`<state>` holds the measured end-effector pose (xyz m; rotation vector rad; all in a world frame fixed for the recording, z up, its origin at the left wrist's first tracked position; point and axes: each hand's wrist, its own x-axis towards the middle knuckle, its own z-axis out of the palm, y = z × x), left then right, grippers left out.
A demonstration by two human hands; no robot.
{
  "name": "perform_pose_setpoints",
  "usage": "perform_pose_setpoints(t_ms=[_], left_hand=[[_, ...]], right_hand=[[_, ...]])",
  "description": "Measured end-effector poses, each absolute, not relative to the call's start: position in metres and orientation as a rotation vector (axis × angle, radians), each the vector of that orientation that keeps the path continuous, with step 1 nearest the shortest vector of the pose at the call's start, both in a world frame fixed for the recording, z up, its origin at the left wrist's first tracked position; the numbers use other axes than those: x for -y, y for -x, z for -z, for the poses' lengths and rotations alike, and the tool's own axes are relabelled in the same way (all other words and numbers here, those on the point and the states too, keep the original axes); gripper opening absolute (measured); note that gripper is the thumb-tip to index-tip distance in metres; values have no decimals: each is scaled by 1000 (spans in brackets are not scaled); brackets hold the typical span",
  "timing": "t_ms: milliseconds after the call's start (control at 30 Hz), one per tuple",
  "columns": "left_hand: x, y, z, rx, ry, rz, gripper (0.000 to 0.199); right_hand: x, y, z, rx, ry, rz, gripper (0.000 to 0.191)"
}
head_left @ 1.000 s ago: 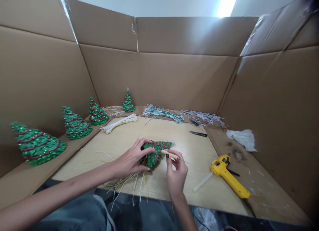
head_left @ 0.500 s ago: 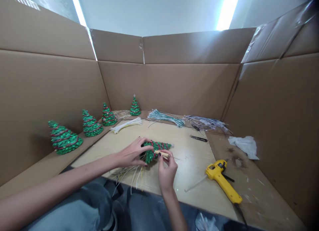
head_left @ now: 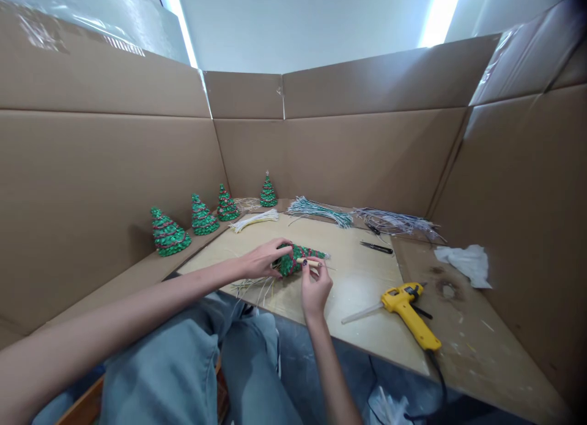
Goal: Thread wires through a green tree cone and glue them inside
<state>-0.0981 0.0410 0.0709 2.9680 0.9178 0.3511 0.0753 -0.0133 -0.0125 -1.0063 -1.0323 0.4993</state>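
My left hand (head_left: pixel 263 260) grips the wide base of a green beaded cone tree (head_left: pixel 298 260), which lies on its side with its tip pointing right. Red bands wind around the tree. My right hand (head_left: pixel 315 288) pinches a wooden-handled awl (head_left: pixel 308 263), its thin metal point reaching right just past the tree's tip. The handle lies against the tree's side. Loose pale wires (head_left: pixel 250 285) fan out from the tree's base, below my left hand. The inside of the base is hidden.
Several finished beaded trees (head_left: pixel 167 232) stand along a cardboard ledge at left. Wire bundles (head_left: pixel 320 212) lie at the back of the wooden board (head_left: pixel 358 290). Nearby are black-handled snips (head_left: pixel 376 247), a yellow glue gun (head_left: pixel 409 312), and a white cloth (head_left: pixel 463 265). Cardboard walls surround the area.
The view has tilted up and back, so everything sits smaller and farther off, and more of my legs shows. Both hands keep their hold on the tree and awl.
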Motion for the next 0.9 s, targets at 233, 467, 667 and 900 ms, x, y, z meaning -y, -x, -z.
perform_pose_setpoints(t_ms=[233,467,667,900], left_hand=[[-36,97,-70,-935,-2904,-434,52],[-35,98,-72,-933,-2870,-443,56],[-33,102,-70,-940,-2835,-486,56],[-28,100,-72,-952,-2772,-518,55]], right_hand=[[16,-74,11,1051,985,-511,20],[18,-74,11,1025,974,-456,19],[19,-74,13,1014,962,-408,18],[20,-74,13,997,963,-424,19]])
